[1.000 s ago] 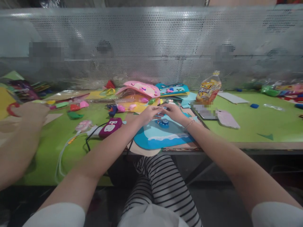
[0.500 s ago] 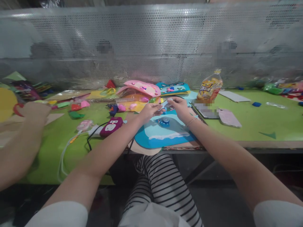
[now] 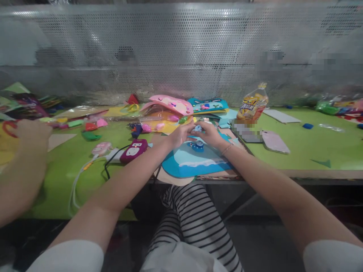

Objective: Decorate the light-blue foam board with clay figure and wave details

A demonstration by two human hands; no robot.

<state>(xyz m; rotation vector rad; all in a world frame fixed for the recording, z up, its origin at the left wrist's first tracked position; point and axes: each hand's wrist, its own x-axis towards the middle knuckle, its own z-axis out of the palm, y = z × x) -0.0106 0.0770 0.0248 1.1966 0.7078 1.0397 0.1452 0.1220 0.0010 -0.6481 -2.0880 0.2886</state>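
Observation:
Above the far part of a blue card (image 3: pixel 181 170), my left hand (image 3: pixel 182 135) and my right hand (image 3: pixel 210 135) meet, fingers closed together. Between their fingertips is a small light blue lump (image 3: pixel 197 129), apparently soft modelling clay and partly hidden by the fingers. The card has a pale blue middle with a wavy white band (image 3: pixel 202 163) across its lower part. A dark blue clay figure (image 3: pixel 197 146) with a round top lies on it, just below my hands.
Pink (image 3: pixel 170 104) and teal (image 3: pixel 210 105) decorated pieces lie behind my hands. A snack bag (image 3: pixel 252 104) and a pink phone-shaped object (image 3: pixel 275 142) are at right. Left are a purple device (image 3: pixel 134 151) with cables, clay lumps and another person's hand (image 3: pixel 32 132) with red-handled scissors (image 3: pixel 10 128).
The pale blue strip stretched between my hands is now bunched into a lump at my fingertips. My hands have come closer together. The other person's hand has shifted slightly left.

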